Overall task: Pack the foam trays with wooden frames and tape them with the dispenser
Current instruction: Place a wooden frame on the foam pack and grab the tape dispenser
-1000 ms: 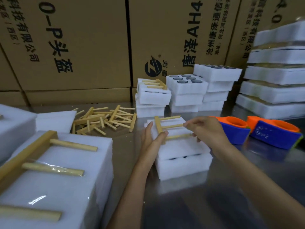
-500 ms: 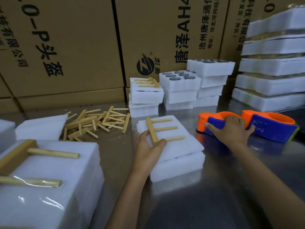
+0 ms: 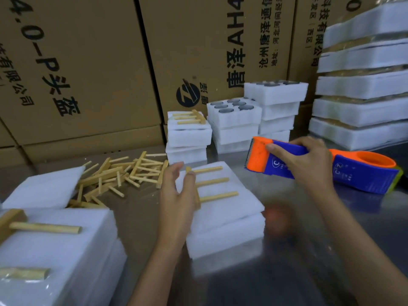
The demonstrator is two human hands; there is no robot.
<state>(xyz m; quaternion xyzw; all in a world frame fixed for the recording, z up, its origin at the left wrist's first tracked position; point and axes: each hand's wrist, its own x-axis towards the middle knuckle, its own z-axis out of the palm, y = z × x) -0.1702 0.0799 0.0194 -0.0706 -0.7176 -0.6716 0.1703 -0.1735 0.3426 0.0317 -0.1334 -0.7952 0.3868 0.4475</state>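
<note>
- Far left, a taped foam block (image 3: pixel 55 250) lies at the near edge with wooden pegs on top of it
- Behind it a loose pile of wooden frames (image 3: pixel 123 175) is scattered on the metal table (image 3: pixel 309 250)
- The left hand (image 3: pixel 177 195) rests on the left edge of the foam trays (image 3: pixel 223 219), fingers loosely spread, thumb on the spine of the wooden frame (image 3: pixel 209 184) lying on top
- The right hand (image 3: pixel 302 162) holds the orange-and-blue tape dispenser (image 3: pixel 271 160) off the table, fingers wrapped over it, just right of the stack
- A second dispenser (image 3: pixel 366 173) lies behind that hand
- Far right, a tall foam stack (image 3: pixel 362 85) stands against the cartons (image 3: pixel 88 62)
</note>
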